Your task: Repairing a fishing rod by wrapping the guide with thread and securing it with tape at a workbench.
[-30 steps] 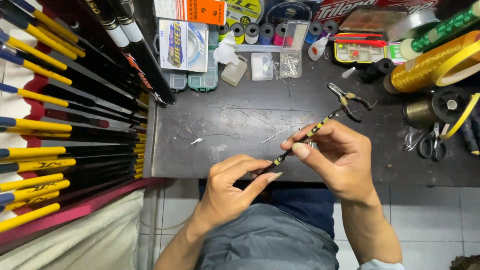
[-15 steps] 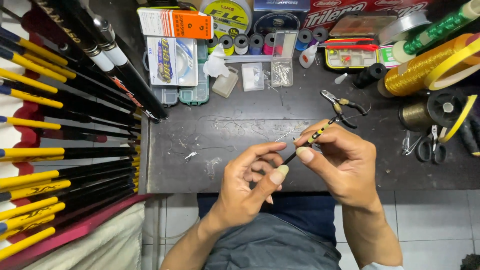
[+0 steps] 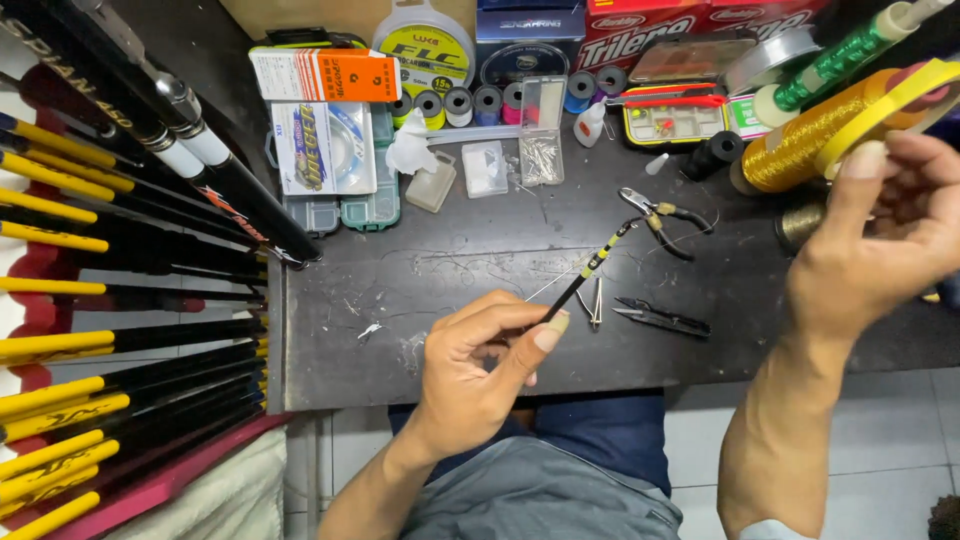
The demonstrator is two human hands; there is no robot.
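Right hand [image 3: 880, 240] lifted away, rod tip [image 3: 590, 268] slanting up-right

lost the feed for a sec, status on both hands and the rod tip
Left hand pinches rod tip above the table. Right hand raised off it, by the gold spool, grip unclear. Snips lie below the tip.

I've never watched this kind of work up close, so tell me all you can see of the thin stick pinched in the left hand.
The thin stick is a slender black rod with yellow bands near its far end. It slants up and to the right above the dark worktable, its tip ending near the small pliers. The left hand pinches its lower end between thumb and fingers; nothing else touches it. A pale fine thread seems to run beside it.
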